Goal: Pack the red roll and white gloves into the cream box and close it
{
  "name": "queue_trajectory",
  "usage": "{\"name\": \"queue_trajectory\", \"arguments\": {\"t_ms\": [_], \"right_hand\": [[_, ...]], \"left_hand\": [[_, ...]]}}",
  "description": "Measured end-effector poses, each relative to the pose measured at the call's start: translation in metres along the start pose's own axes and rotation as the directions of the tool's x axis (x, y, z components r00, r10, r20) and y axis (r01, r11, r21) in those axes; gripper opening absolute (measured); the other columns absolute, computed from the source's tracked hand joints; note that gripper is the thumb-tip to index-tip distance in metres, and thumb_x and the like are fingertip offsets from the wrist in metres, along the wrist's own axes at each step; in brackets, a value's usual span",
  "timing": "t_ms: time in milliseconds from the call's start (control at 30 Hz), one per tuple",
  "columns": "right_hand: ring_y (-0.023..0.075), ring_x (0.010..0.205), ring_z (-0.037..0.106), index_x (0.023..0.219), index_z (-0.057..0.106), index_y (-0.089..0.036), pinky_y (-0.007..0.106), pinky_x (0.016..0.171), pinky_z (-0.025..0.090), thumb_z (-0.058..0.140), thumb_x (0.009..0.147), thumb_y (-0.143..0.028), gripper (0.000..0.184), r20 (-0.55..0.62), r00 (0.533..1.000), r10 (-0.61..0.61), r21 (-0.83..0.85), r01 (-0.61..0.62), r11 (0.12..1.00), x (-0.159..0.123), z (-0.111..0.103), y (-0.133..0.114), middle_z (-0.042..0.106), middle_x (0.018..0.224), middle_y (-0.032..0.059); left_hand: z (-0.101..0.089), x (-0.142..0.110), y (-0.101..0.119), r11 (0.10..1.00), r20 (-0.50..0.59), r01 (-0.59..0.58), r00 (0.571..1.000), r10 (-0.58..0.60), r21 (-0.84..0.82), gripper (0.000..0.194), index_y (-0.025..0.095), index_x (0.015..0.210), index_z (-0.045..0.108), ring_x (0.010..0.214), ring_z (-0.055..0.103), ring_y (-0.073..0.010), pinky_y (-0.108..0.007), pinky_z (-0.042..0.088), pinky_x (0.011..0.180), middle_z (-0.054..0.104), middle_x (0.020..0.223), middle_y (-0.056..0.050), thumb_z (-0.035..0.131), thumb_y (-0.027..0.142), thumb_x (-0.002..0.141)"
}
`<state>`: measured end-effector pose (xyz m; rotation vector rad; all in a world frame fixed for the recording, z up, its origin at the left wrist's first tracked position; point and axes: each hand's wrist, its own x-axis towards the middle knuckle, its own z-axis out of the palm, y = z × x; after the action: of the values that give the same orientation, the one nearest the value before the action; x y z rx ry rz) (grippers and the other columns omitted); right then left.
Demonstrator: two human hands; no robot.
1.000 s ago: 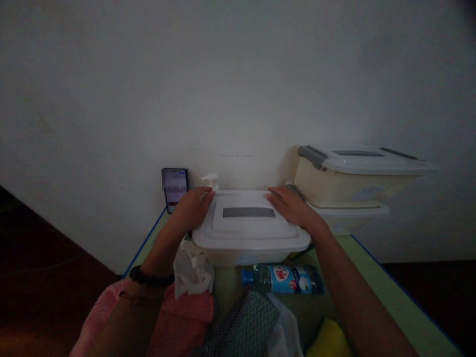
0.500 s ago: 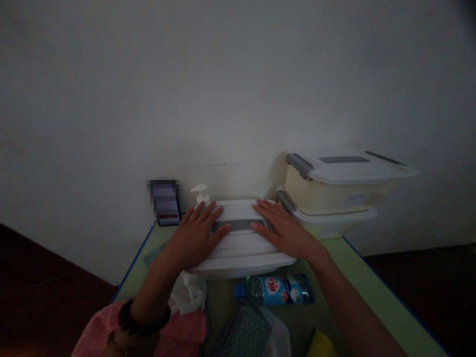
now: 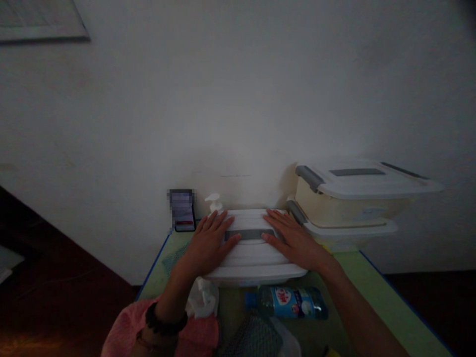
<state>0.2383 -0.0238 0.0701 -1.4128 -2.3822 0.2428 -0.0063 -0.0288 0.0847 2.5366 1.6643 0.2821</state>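
Observation:
A white lidded storage box (image 3: 256,253) with a grey strip on its lid stands before me on the green table. My left hand (image 3: 211,243) lies flat on the lid's left side, fingers spread. On the right side of the same lid rests my right hand (image 3: 293,240), also flat with fingers apart. Neither hand grasps anything. A clear bottle with a blue cap and blue label (image 3: 293,302) lies on its side in front of the box. White crumpled material (image 3: 203,297) and a pink towel (image 3: 199,334) are near my left forearm.
Two stacked storage boxes (image 3: 342,206) with grey latches stand at the right by the wall. A phone (image 3: 183,210) leans upright at the back left, beside a white pump top (image 3: 214,202). A dark mesh item (image 3: 253,337) lies at the front of the green table (image 3: 375,297).
The view has shifted, so the scene sits lower and further right, and a framed edge shows at the upper left. Both hands remain flat on the lid.

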Motion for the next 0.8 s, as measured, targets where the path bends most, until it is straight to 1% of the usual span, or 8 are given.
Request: {"name": "queue_trajectory", "arguments": {"t_ms": [133, 233, 367, 500, 600, 667, 733, 800], "right_hand": [[0.026, 0.138, 0.03, 0.136, 0.047, -0.011, 0.05, 0.114, 0.022, 0.035, 0.09, -0.058, 0.067, -0.03, 0.999, -0.015, 0.063, 0.016, 0.998, 0.002, 0.001, 0.005, 0.038, 0.146, 0.0154], [0.0253, 0.137, 0.033, 0.134, 0.05, -0.013, 0.049, 0.114, 0.023, 0.039, 0.089, -0.058, 0.065, -0.068, 0.998, -0.018, 0.096, 0.025, 0.995, 0.003, 0.002, 0.008, 0.041, 0.145, 0.0152], [0.0238, 0.138, 0.033, 0.135, 0.05, -0.016, 0.049, 0.115, 0.021, 0.04, 0.09, -0.057, 0.061, -0.086, 0.996, -0.013, 0.111, 0.023, 0.994, 0.001, 0.003, 0.009, 0.041, 0.146, 0.0133], [0.0241, 0.137, 0.034, 0.134, 0.05, -0.016, 0.049, 0.114, 0.023, 0.04, 0.091, -0.055, 0.059, -0.109, 0.994, -0.021, 0.112, 0.034, 0.993, -0.003, 0.004, 0.007, 0.042, 0.145, 0.0134], [0.0248, 0.137, 0.034, 0.134, 0.05, -0.014, 0.049, 0.113, 0.024, 0.041, 0.09, -0.053, 0.059, -0.115, 0.993, -0.011, 0.11, 0.024, 0.994, -0.004, 0.005, 0.007, 0.043, 0.144, 0.0144], [0.0248, 0.136, 0.035, 0.132, 0.052, -0.013, 0.049, 0.113, 0.025, 0.043, 0.09, -0.052, 0.058, -0.123, 0.992, -0.005, 0.117, 0.02, 0.993, -0.004, 0.004, 0.006, 0.045, 0.143, 0.015], [0.0245, 0.135, 0.037, 0.13, 0.054, -0.014, 0.049, 0.113, 0.026, 0.044, 0.091, -0.049, 0.054, -0.138, 0.99, -0.008, 0.135, 0.027, 0.99, -0.004, 0.004, 0.006, 0.048, 0.141, 0.0145], [0.0245, 0.134, 0.039, 0.128, 0.055, -0.017, 0.05, 0.112, 0.026, 0.045, 0.09, -0.048, 0.05, -0.157, 0.988, -0.013, 0.153, 0.037, 0.987, -0.004, 0.004, 0.006, 0.05, 0.139, 0.0135]], "left_hand": [[0.003, 0.002, -0.001, 0.999, -0.018, 0.016, 1.0, -0.017, -0.031, 0.059, 0.016, 0.139, 0.043, 0.141, 0.022, -0.0296, -0.05, 0.018, 0.114, 0.033, 0.151, -0.011, 0.033, 0.051, 0.093], [0.003, 0.002, -0.001, 0.999, -0.037, 0.026, 0.999, -0.027, -0.035, 0.057, 0.014, 0.138, 0.044, 0.141, 0.023, -0.0304, -0.05, 0.019, 0.114, 0.034, 0.151, -0.012, 0.035, 0.049, 0.093], [0.002, 0.0, 0.001, 0.998, -0.044, 0.013, 0.999, -0.016, -0.058, 0.056, 0.013, 0.137, 0.045, 0.141, 0.024, -0.0305, -0.052, 0.019, 0.113, 0.034, 0.15, -0.013, 0.036, 0.046, 0.093], [0.002, 0.0, -0.002, 0.994, -0.042, -0.013, 0.999, 0.009, -0.109, 0.054, 0.012, 0.135, 0.047, 0.14, 0.025, -0.031, -0.054, 0.018, 0.113, 0.037, 0.149, -0.014, 0.035, 0.044, 0.093], [0.001, -0.001, -0.012, 0.977, -0.057, -0.044, 0.998, 0.033, -0.209, 0.054, 0.009, 0.132, 0.049, 0.141, 0.022, -0.0297, -0.051, 0.019, 0.114, 0.039, 0.147, -0.016, 0.035, 0.042, 0.092], [0.001, -0.003, -0.023, 0.953, -0.062, -0.028, 0.998, 0.009, -0.302, 0.055, 0.009, 0.132, 0.048, 0.142, 0.02, -0.0287, -0.049, 0.019, 0.115, 0.036, 0.149, -0.016, 0.036, 0.042, 0.09], [-0.001, -0.007, -0.035, 0.912, -0.038, 0.029, 0.998, -0.049, -0.409, 0.056, 0.012, 0.135, 0.045, 0.141, 0.025, -0.0286, -0.047, 0.02, 0.114, 0.033, 0.151, -0.016, 0.039, 0.044, 0.089], [-0.004, -0.012, -0.047, 0.836, 0.017, 0.11, 0.993, -0.12, -0.537, 0.059, 0.016, 0.138, 0.04, 0.137, 0.034, -0.0291, -0.046, 0.028, 0.112, 0.038, 0.148, -0.015, 0.042, 0.047, 0.088]]}}
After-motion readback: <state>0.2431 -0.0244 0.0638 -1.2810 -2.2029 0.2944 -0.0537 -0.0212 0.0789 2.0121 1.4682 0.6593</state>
